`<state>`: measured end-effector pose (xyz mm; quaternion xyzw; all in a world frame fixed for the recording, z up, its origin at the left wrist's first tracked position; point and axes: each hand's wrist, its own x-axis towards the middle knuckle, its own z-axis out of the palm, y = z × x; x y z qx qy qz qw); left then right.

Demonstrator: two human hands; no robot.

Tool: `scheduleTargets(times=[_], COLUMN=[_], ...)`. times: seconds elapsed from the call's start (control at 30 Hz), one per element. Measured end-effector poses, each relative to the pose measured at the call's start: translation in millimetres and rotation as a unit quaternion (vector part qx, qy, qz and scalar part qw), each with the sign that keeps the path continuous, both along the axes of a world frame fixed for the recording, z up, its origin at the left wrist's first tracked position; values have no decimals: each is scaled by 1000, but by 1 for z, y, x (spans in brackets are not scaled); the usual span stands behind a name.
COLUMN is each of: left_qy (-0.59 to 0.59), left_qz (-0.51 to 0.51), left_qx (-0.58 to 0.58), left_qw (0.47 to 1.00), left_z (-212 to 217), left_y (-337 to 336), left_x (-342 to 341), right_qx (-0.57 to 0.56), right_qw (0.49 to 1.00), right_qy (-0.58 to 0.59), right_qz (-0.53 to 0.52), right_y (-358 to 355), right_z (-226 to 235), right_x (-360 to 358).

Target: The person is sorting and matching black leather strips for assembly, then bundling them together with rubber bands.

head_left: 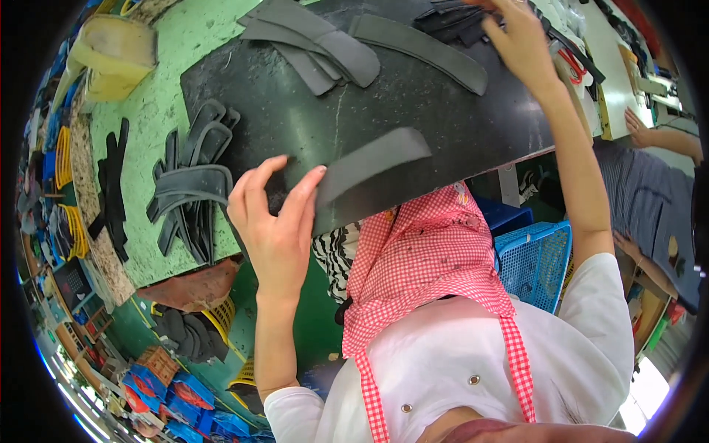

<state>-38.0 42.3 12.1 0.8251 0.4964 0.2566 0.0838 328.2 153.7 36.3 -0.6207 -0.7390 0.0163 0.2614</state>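
Observation:
My left hand (273, 229) lies palm down on a black mat (295, 111), fingers spread. Its thumb rests against the near end of a long grey curved strip (377, 159) that lies flat on the mat; whether it grips the strip I cannot tell. My right hand (521, 40) reaches far across the mat to a small pile of dark strips (450, 18) at the top edge; its fingertips are hidden there. More grey strips (325, 44) lie fanned out at the mat's far side, and one long strip (421, 48) lies apart beside them.
The mat sits on a green table (162, 88). Stacks of grey curved pieces (192, 184) and black pieces (111, 184) lie at left, with a yellow box (111, 55) beyond. Red-handled scissors (572, 63), a blue basket (535, 258) and another person's hands (642, 133) are at right.

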Motion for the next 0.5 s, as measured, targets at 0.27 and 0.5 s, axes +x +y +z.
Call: scheduleTargets(times=[0.27, 0.5], left_qy=[-5, 27], left_qz=[23, 5], left_qx=[38, 5], left_qw=[999, 1000], left_z=[-8, -11], left_y=[-1, -5], left_x=[2, -2], right_qx=[62, -15], right_qw=[990, 993], right_qy=[-128, 103], right_qz=[-11, -57], right_y=[-6, -11], right_z=[-7, -3], right_x=[29, 20])
